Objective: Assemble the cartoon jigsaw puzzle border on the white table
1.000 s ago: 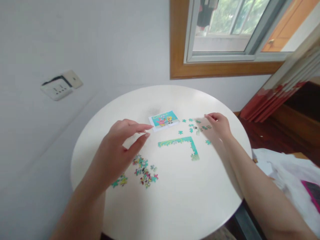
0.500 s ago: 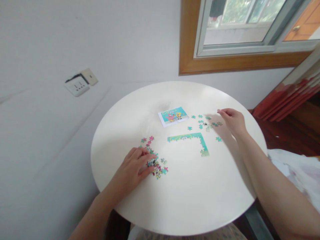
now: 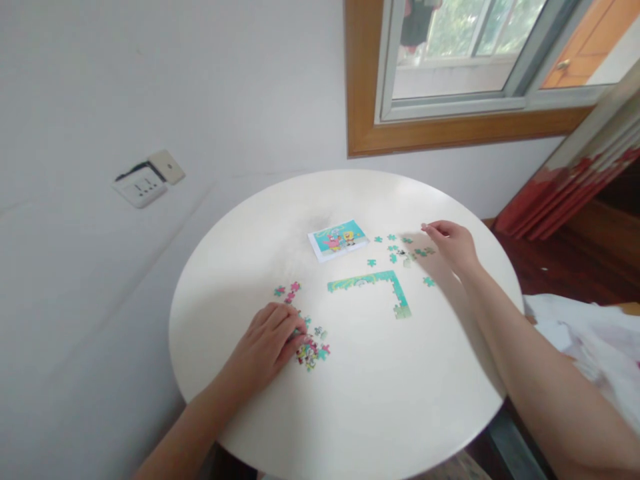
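My left hand [image 3: 273,339] rests on a pile of small jigsaw puzzle pieces [image 3: 311,355], pink, teal and yellow. Its thumb and index finger are drawn close together, and what lies between them is hidden. Raised over the table's right side, my right hand [image 3: 454,245] is closed in a pinch; anything in it is too small to make out. Below it lie loose teal puzzle pieces [image 3: 393,258]. Between my hands sits a joined strip of puzzle border [image 3: 370,279], forming a top edge and a right side with a pale green lower corner.
A picture box or card [image 3: 337,241] with cartoon figures lies behind the strip. The round white table [image 3: 370,400] stands against a wall with a socket [image 3: 143,185] and a window [image 3: 450,100]. A red and pale curtain [image 3: 555,180] hangs right, near white cloth [image 3: 575,333].
My left thumb and index finger have drawn closer together over the pile. My right hand keeps its raised pinch. The whole view has shifted slightly.
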A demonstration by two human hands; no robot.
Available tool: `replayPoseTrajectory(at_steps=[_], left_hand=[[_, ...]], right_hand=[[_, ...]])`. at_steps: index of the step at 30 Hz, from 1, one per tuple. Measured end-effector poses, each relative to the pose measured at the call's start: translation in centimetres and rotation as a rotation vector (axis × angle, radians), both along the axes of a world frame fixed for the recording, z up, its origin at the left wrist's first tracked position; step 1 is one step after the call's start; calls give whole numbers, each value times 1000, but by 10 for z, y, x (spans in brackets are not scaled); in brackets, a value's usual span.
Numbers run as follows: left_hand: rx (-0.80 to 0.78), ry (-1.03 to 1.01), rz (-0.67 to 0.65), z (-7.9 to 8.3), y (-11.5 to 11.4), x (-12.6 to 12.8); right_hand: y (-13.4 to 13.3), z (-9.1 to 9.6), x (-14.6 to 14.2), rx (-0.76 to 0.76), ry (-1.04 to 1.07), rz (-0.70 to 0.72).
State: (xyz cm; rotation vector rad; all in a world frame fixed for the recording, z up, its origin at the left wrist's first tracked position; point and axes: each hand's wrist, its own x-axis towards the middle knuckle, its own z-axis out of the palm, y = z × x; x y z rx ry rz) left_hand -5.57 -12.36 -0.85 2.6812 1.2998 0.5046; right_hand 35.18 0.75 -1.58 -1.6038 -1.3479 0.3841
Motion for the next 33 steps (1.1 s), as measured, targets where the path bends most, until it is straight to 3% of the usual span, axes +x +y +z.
replayPoseTrajectory(at_steps=[5, 9, 10, 12, 15, 17, 19, 24, 29, 33], left_hand=[[171, 50, -21, 4, 2, 2], [180, 17, 117, 16, 8, 4], [165, 5, 162, 20, 11, 6], [129, -20, 222, 31, 17, 16], [147, -62, 222, 47, 25, 42], [272, -63, 178, 52, 26, 61], [408, -45, 107, 50, 26, 77], [506, -55, -67, 36, 22, 91], [579, -92, -205, 28, 24, 86], [543, -181, -206, 26, 28, 89]], right_hand=[[1, 0, 0, 14, 33, 19], [-11, 11, -16, 25, 79, 94], [-17, 15, -26, 16, 102, 155], [-33, 23, -50, -67, 277, 454], [-61, 29, -92, -347, 367, 858], [-77, 30, -115, -491, 437, 991], [-86, 27, -130, -550, 597, 1040], [-89, 20, -139, -598, 913, 991], [-90, 26, -134, -712, 1023, 996], [-87, 30, -127, -737, 1098, 1004]])
